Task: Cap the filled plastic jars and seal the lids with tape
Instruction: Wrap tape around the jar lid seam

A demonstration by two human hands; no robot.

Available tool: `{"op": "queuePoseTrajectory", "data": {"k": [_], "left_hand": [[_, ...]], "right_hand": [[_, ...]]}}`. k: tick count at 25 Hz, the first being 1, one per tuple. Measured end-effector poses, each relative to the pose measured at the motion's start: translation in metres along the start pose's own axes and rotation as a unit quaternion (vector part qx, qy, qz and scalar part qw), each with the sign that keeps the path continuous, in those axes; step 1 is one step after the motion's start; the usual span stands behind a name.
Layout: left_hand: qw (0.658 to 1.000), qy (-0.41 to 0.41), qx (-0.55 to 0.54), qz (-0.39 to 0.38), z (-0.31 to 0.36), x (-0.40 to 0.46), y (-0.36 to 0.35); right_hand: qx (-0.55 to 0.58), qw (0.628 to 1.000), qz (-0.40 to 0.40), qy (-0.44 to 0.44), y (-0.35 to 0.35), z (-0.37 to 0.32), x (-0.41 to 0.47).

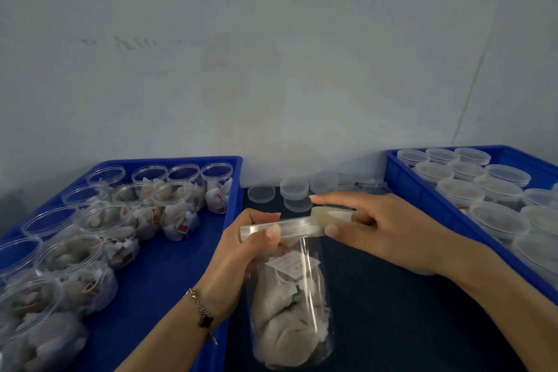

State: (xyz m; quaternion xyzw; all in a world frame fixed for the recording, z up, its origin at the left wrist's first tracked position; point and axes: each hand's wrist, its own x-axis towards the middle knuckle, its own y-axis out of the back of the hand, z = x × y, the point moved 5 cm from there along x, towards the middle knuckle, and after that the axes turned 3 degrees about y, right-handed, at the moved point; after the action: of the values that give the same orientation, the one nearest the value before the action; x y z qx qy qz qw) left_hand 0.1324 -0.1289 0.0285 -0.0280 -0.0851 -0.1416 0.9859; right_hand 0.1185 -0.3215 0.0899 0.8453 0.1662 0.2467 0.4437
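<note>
The left hand (241, 254) grips the clear plastic jar (290, 305) just under its lid (280, 229), thumb pressed on the lid's edge. The right hand (377, 229) pinches a roll of clear tape (330, 217) between thumb and fingers, held against the lid's right side. The jar is held above the dark counter (392, 326), between the two crates.

Sealing appears to be the step in hand. To do it well, the tape should likely straddle the seam between lid and jar wall, kept taut, while the left hand turns the jar and the thumb smooths the strip flat.

The jar is a thin, glossy cylinder packed with soft white sachets. The left blue crate (181, 266) holds open filled jars; the right blue crate (422, 190) holds capped ones. Loose translucent round lids (294, 187) lie at the counter's far edge.
</note>
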Motion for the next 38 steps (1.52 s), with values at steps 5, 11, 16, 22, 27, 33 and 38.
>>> {"op": "queuePoseTrajectory", "data": {"k": [5, 11, 16, 22, 27, 33, 38], "left_hand": [[0.993, 0.037, 0.114, -0.025, -0.013, 0.006, 0.002], [0.944, 0.093, 0.307, -0.071, -0.056, 0.018, -0.016], [0.897, 0.07, 0.428, -0.081, -0.066, 0.02, -0.016], [0.813, 0.054, 0.572, -0.096, -0.066, 0.02, -0.014], [0.797, 0.042, 0.597, -0.08, -0.062, 0.023, -0.011], [0.796, 0.022, 0.602, -0.062, -0.06, 0.025, -0.012], [0.799, -0.008, 0.6, -0.028, -0.052, 0.026, -0.007]], "right_hand": [[-0.094, 0.994, -0.035, -0.037, -0.026, 0.028, 0.003], [-0.171, 0.979, -0.058, -0.09, -0.09, 0.077, -0.022], [-0.201, 0.972, -0.028, -0.116, -0.115, 0.087, -0.026], [-0.228, 0.973, 0.004, -0.044, -0.136, 0.063, -0.017], [-0.208, 0.972, 0.109, 0.005, -0.131, 0.054, -0.008], [-0.208, 0.961, 0.167, 0.068, -0.133, 0.06, 0.002], [-0.183, 0.963, 0.186, 0.061, -0.132, 0.064, 0.012]]}}
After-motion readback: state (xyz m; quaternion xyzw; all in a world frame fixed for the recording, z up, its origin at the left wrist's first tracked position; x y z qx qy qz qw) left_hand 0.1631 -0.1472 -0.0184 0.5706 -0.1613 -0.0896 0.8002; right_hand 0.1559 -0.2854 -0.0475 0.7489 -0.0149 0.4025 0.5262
